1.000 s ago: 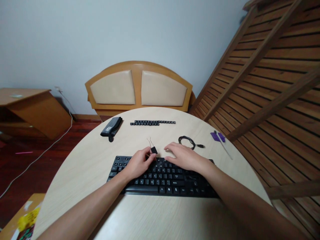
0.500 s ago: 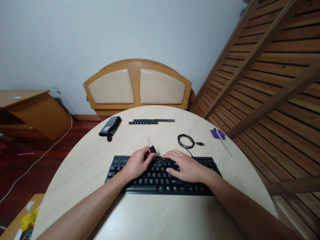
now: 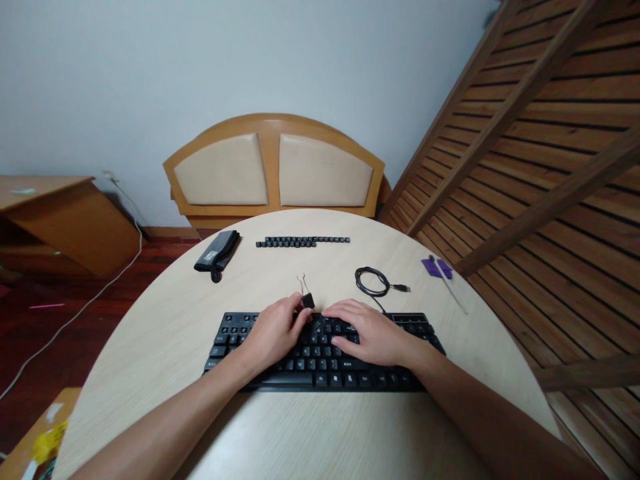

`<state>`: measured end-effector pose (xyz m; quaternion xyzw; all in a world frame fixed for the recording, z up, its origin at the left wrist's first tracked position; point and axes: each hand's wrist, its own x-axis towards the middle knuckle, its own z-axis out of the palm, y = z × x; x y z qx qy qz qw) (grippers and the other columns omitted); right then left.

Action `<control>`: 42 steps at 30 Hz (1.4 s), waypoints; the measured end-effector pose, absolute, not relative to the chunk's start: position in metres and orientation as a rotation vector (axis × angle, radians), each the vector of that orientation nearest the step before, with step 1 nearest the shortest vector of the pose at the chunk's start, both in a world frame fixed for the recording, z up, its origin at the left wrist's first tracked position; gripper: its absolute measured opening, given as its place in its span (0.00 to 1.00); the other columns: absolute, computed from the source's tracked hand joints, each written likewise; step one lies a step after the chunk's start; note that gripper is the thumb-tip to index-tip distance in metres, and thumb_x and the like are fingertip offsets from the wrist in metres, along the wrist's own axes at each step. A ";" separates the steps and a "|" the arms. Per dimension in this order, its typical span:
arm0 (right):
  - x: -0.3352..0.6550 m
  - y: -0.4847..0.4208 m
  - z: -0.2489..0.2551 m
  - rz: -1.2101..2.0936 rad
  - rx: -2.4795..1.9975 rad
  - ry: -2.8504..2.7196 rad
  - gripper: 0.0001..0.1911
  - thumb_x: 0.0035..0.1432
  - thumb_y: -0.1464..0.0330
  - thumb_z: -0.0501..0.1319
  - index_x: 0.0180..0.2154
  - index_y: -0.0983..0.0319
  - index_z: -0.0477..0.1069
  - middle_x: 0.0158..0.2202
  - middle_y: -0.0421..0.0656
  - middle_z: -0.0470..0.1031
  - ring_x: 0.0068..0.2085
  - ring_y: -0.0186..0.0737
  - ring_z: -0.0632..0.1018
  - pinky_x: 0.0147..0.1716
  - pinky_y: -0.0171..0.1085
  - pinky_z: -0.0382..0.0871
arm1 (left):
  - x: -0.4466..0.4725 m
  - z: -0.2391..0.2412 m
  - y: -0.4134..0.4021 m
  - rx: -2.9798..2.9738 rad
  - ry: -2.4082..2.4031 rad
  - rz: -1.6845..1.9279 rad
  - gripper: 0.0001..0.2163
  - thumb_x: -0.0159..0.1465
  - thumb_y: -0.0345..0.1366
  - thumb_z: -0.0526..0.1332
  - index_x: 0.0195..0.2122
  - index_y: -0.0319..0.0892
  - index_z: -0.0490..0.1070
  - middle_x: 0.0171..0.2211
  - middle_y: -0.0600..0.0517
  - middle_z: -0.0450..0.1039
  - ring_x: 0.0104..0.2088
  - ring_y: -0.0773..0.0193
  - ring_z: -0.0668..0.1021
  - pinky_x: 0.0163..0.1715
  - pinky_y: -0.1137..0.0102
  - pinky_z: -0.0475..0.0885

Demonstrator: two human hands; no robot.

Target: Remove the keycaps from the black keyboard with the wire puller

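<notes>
A black keyboard (image 3: pixel 295 379) lies across the near part of the table, with several keycaps off its upper left rows. Over its upper middle, my left hand (image 3: pixel 275 328) is closed on a keycap puller (image 3: pixel 307 301) with a black grip, pinched between thumb and fingers. Thin wire prongs stick out of the puller's far end; its lower end near the keys is partly hidden. My right hand (image 3: pixel 367 333) rests spread on the right part of the keyboard, fingertips at its back edge and thumb over the keys. Loose black keycaps (image 3: pixel 295 241) stand in two rows farther back.
A black pouch (image 3: pixel 218 252) lies at the back left of the round table (image 3: pixel 150 347). Behind the keyboard is its coiled cable (image 3: pixel 371 293). A brush (image 3: pixel 453 288) lies on a purple cloth (image 3: pixel 431 268) at right. A slatted wooden partition (image 3: pixel 540 133) borders the right side.
My left hand and the puller have shifted slightly to the right, and the puller's tilt has changed a little. My right hand stays in place on the keyboard. The view has shifted slightly.
</notes>
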<state>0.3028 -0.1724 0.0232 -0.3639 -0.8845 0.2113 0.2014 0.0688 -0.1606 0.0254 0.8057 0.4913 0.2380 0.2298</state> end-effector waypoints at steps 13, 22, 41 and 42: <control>0.302 -0.174 0.019 0.555 -1.062 -2.462 0.21 0.61 0.64 0.62 0.56 0.58 0.68 0.54 0.45 0.74 0.56 0.46 0.71 0.58 0.47 0.63 | 0.077 0.026 -0.170 2.008 1.256 0.873 0.10 0.68 0.39 0.56 0.32 0.42 0.70 0.32 0.52 0.77 0.33 0.61 0.77 0.35 0.68 0.68; 0.300 -0.176 0.019 0.537 -1.101 -2.466 0.21 0.62 0.63 0.61 0.56 0.57 0.67 0.56 0.43 0.73 0.57 0.44 0.71 0.58 0.47 0.63 | 0.076 0.017 -0.159 1.831 1.147 0.876 0.11 0.69 0.40 0.55 0.34 0.41 0.71 0.33 0.51 0.77 0.35 0.61 0.77 0.38 0.67 0.69; 0.299 -0.177 0.018 0.510 -1.096 -2.382 0.15 0.59 0.66 0.63 0.49 0.58 0.71 0.57 0.48 0.69 0.57 0.46 0.71 0.57 0.47 0.66 | 0.073 0.018 -0.159 1.845 1.062 0.835 0.11 0.69 0.39 0.56 0.35 0.41 0.74 0.33 0.51 0.78 0.37 0.61 0.77 0.40 0.66 0.70; 0.299 -0.177 0.018 0.508 -1.097 -2.382 0.15 0.59 0.66 0.63 0.49 0.57 0.71 0.57 0.48 0.69 0.57 0.47 0.71 0.56 0.47 0.66 | 0.073 0.018 -0.160 1.857 1.061 0.833 0.11 0.69 0.39 0.56 0.35 0.41 0.74 0.33 0.51 0.78 0.36 0.61 0.77 0.40 0.66 0.70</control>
